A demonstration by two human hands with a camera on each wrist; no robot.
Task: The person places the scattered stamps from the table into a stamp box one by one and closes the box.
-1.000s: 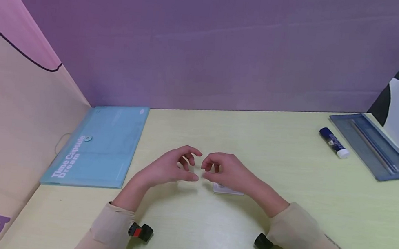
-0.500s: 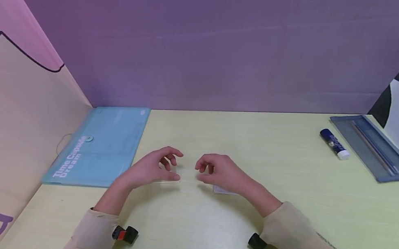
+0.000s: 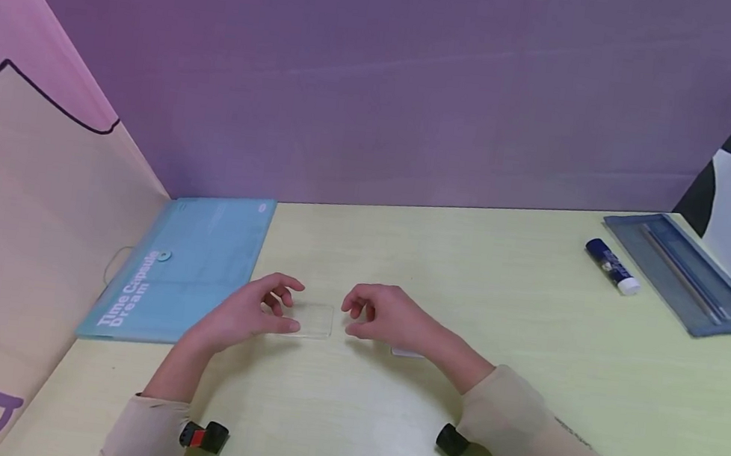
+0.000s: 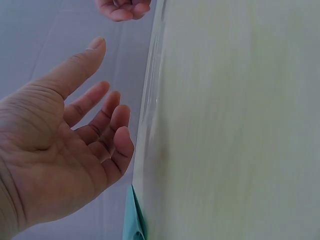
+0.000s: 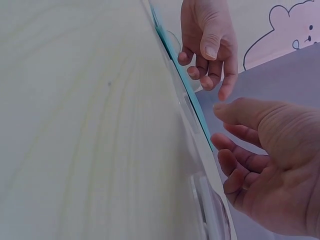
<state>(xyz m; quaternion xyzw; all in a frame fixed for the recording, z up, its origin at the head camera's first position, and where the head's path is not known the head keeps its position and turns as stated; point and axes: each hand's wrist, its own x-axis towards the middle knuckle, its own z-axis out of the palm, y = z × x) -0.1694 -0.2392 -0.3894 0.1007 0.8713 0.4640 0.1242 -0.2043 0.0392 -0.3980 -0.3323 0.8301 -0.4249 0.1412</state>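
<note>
My left hand (image 3: 251,310) hovers over the table just left of centre, fingers loosely bent and nothing between them. Partly under it lies a thin, clear rectangular plastic piece (image 3: 321,321), perhaps a shallow case or lid; its left part is covered by the hand in the head view. My right hand (image 3: 392,317) faces it from the right, also loosely bent and holding nothing. A white flat piece (image 3: 407,352) shows as a strip below the right wrist, mostly hidden; the right wrist view shows its thick edge (image 5: 209,207) on the table.
A light blue document folder (image 3: 213,256) lies at the left by the printed side panel. At the far right are a dark blue glue stick (image 3: 612,266) with a white end and a translucent blue pouch (image 3: 668,274) with slim rods in it. A purple panel (image 3: 422,91) stands behind.
My left hand has moved left, away from the right hand, uncovering the clear plastic piece. My right hand has drifted slightly left, and more of the white piece is hidden behind its wrist.
</note>
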